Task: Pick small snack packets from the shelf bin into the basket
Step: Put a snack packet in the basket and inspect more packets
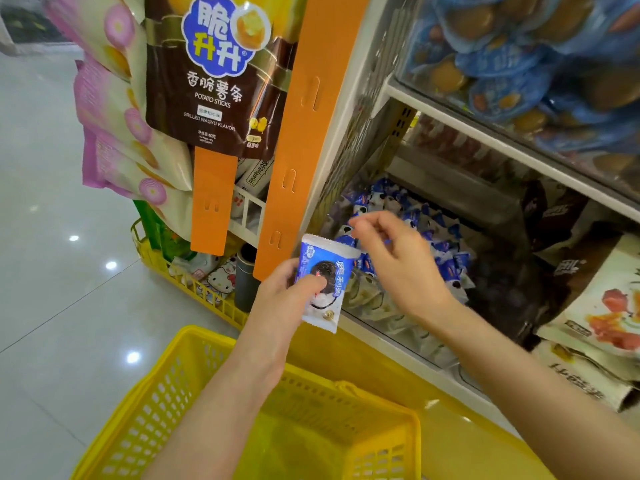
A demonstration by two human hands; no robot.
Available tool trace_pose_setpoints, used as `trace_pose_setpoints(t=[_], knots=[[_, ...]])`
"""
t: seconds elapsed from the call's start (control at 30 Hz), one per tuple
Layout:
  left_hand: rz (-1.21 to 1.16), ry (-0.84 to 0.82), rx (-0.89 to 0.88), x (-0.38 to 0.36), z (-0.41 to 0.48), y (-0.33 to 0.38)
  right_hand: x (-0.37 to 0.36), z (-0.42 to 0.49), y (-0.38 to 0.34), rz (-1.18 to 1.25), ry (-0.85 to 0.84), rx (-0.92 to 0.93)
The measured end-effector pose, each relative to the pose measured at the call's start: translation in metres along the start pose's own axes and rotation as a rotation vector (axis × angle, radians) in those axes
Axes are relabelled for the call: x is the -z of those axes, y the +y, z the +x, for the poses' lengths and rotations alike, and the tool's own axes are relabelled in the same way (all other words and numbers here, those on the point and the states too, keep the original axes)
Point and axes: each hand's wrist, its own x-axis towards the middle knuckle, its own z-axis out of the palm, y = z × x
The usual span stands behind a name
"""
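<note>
My left hand (284, 296) pinches a small blue and white snack packet (327, 271) with a dark cookie on it, held upright in front of the shelf bin. My right hand (398, 261) hovers just right of the packet over the bin, fingers loosely curled, nothing in it. The shelf bin (495, 202) holds a heap of several blue and white packets (429, 233). Below my arms sits the yellow mesh basket (145, 410); its floor looks bare where visible.
A brown potato-stick bag (214, 81) hangs on an orange strip (311, 133) left of the shelf. A second yellow basket (194, 285) with goods stands on the tiled floor. A clear bin of blue packets (536, 64) sits above; beige bags (606, 313) lie at right.
</note>
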Motion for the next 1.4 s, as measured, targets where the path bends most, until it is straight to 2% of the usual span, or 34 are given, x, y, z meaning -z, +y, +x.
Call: trace_pose_setpoints(t=[0.13, 0.27, 0.43, 0.53, 0.7, 0.8, 0.87, 0.97, 1.07, 1.13, 1.3, 1.4], knots=[[0.061, -0.044, -0.026, -0.003, -0.012, -0.008, -0.001, -0.032, -0.002, 0.090, -0.123, -0.116], [0.193, -0.098, -0.067, -0.001, -0.021, -0.015, 0.002, -0.052, 0.003, 0.337, -0.129, -0.266], [0.325, -0.122, -0.186, 0.000, -0.030, -0.019, -0.005, -0.077, 0.011, 0.377, -0.163, -0.241], [0.411, -0.058, -0.214, 0.000, -0.031, -0.026, -0.010, -0.086, 0.015, 0.239, -0.116, -0.175], [0.411, -0.047, -0.153, -0.002, -0.031, -0.033, -0.015, -0.099, 0.020, -0.175, 0.039, 0.171], [0.385, -0.052, -0.135, -0.003, -0.030, -0.035, -0.014, -0.101, 0.021, -0.221, 0.079, 0.233], [0.339, -0.078, -0.113, -0.003, -0.031, -0.034, -0.012, -0.100, 0.020, -0.085, 0.087, 0.147], [0.320, -0.107, -0.031, -0.001, -0.031, -0.035, -0.008, -0.095, 0.022, 0.136, 0.141, -0.105], [0.232, -0.071, -0.006, -0.004, -0.032, -0.038, 0.000, -0.089, 0.023, 0.539, 0.153, -0.396], [0.162, -0.020, -0.042, -0.004, -0.033, -0.037, 0.005, -0.089, 0.023, 0.663, 0.091, -0.496], [0.266, 0.073, -0.198, 0.003, -0.034, -0.035, 0.006, -0.099, 0.028, 0.207, -0.275, -0.488], [0.327, 0.053, -0.246, 0.002, -0.038, -0.036, 0.001, -0.104, 0.030, 0.074, -0.338, -0.406]])
